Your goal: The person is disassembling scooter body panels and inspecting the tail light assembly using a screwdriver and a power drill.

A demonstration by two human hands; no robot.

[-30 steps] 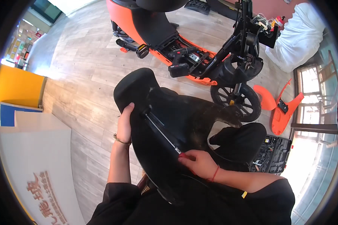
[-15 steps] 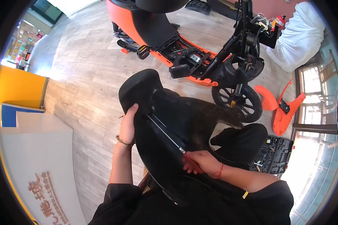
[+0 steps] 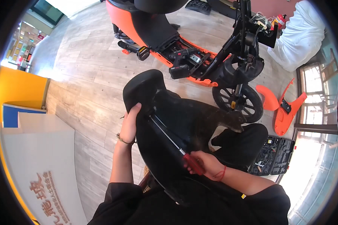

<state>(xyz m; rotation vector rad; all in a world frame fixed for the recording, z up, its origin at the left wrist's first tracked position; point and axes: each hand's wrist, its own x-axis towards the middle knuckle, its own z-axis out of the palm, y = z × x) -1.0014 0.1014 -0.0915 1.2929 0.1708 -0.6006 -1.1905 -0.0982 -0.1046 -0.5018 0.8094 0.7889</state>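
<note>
A large black scooter body panel (image 3: 176, 123) lies across my lap, its rounded end pointing away from me. My left hand (image 3: 130, 122) grips the panel's left edge. My right hand (image 3: 202, 165) is closed around the red handle of a long screwdriver (image 3: 169, 135). The screwdriver's metal shaft runs up and left over the panel, and its tip rests on the panel near my left hand.
An orange and black electric scooter (image 3: 199, 48) with panels stripped off stands ahead on the wood floor. Loose orange fairing pieces (image 3: 285, 105) lie at the right, an open black tool case (image 3: 274, 155) sits beside my right knee, and a white board (image 3: 37, 168) lies at left.
The panel has shifted slightly on my lap and the view moved a little. My right hand has slid a bit along with the screwdriver; both hands keep their holds.
</note>
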